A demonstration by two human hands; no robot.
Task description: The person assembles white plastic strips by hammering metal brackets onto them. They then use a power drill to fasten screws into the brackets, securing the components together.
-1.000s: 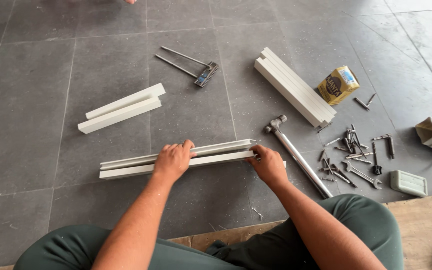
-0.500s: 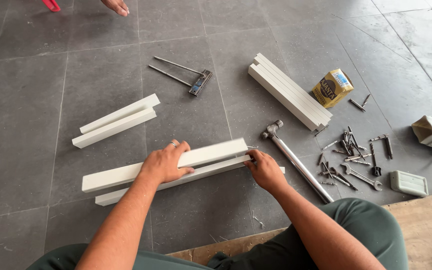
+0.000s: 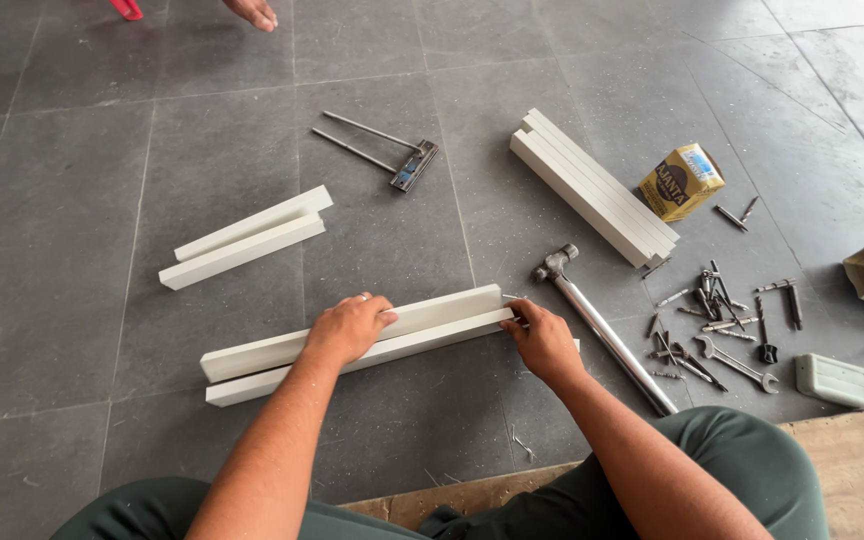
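Note:
Two long white bars (image 3: 422,325) lie side by side on the grey tiled floor in front of me, slanting up to the right. My left hand (image 3: 347,328) rests palm down on their middle, fingers curled over the far bar. My right hand (image 3: 542,340) grips the right end of the near bar, thumb and fingers pinched around it. A steel hammer (image 3: 602,325) lies just right of that hand, head toward the bars.
Another pair of white bars (image 3: 242,240) lies at the left, a stack of several (image 3: 592,185) at the upper right. A yellow box (image 3: 682,180), scattered screws and spanners (image 3: 722,320), a metal two-rod tool (image 3: 382,150). Another person's foot (image 3: 250,12) at the top edge.
The two bars have been swung from lying nearly level to slanting up to the right, and the far one has been tipped so a broad face shows. Both hands stayed on them.

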